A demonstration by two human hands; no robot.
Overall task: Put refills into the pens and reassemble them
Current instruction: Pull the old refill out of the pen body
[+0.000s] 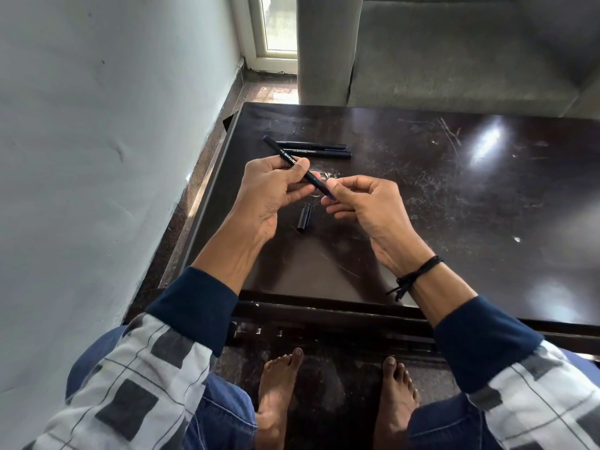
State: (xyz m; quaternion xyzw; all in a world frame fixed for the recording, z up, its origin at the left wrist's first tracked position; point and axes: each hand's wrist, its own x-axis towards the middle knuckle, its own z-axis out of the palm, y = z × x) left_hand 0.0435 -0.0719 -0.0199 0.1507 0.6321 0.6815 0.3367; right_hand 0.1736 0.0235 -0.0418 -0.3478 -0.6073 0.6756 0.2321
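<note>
A: Centre frame. The left hand (272, 186) has the pen (276, 148), fingers curled round the barrel w/ thumb on top. It's tilted, far end toward the upper left, held up off the counter (454, 190).

B: And the right hand (360, 206)?

A: Thumb + forefinger pinch the pen's near end, just right of centre. The other fingers are loosely curled, nothing else in them.

B: Refill in yet?

A: Can't tell, that end's hidden btwn the fingers.

B: Where's the cap (304, 219)?

A: Black, lying on the counter just below the two hands, touching neither.

B: Any others?

A: Two more pens (319, 149), black, lying side by side along the counter, above the hands, upper-centre.

B: Rest of the shot?

A: Black cord band (418, 274) on the right wrist, grey sofa (454, 60) upper right beyond the counter, bare feet (279, 394) at the bottom.
</note>
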